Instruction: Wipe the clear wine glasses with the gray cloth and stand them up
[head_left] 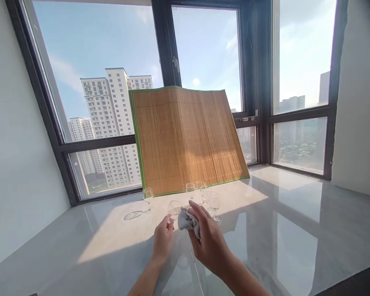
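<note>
My left hand is closed around the lower part of a small clear stemmed glass, which is held up in front of me. Close beside it, my right hand grips a crumpled pale grey cloth. The cloth is right by the glass; whether they touch I cannot tell. Beyond my right hand stand several more clear glasses, partly hidden by my fingers. A single stemmed glass stands upright farther left on the sill, casting a shadow to its left.
A shiny marble-patterned window sill carries everything. A bamboo mat with green edging leans against the dark window frame behind the glasses. White walls close off both sides. A thin pale line runs along the sill below my hands.
</note>
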`<action>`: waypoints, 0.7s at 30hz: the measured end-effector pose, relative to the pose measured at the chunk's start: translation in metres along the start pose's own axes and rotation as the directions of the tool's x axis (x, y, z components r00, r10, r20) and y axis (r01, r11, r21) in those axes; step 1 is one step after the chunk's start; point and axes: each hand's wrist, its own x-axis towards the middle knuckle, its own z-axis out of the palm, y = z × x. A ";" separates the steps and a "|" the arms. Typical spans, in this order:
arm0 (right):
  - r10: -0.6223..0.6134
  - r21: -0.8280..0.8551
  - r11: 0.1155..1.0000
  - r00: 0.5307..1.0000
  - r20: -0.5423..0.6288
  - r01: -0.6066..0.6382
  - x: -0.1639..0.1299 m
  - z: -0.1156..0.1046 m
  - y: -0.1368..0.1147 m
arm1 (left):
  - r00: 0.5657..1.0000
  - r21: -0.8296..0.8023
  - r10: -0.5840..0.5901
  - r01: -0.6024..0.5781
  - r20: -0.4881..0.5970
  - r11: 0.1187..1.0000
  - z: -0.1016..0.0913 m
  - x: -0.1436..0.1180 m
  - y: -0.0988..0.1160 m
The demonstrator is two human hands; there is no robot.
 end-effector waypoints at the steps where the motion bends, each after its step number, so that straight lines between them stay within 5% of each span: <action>1: 0.036 -0.001 0.999 0.999 0.039 -0.036 -0.003 0.017 0.014 | 1.000 0.015 0.025 -0.025 -0.013 1.000 0.000 0.000 -0.001; 6: 0.014 -0.096 0.995 0.971 0.238 0.010 -0.017 0.080 0.049 | 0.983 0.277 0.185 -0.172 -0.021 0.945 -0.002 0.004 -0.007; 9: 0.040 -0.126 0.992 0.976 0.215 -0.013 -0.022 0.086 0.050 | 0.940 0.383 0.340 -0.324 0.027 0.865 -0.003 0.003 -0.004; 12: 0.216 -0.028 0.976 0.973 0.082 -0.215 -0.027 0.078 0.059 | 0.883 0.353 0.450 -0.467 0.133 0.811 -0.004 -0.001 0.003; 17: 0.633 0.401 0.712 0.774 -0.010 -0.577 -0.035 0.065 0.085 | 0.867 0.185 0.473 -0.496 0.156 0.849 -0.003 -0.001 -0.001; 21: 0.673 0.571 0.569 0.734 0.090 -0.592 -0.041 0.066 0.090 | 0.938 0.119 0.341 -0.346 0.059 0.931 0.001 0.004 -0.011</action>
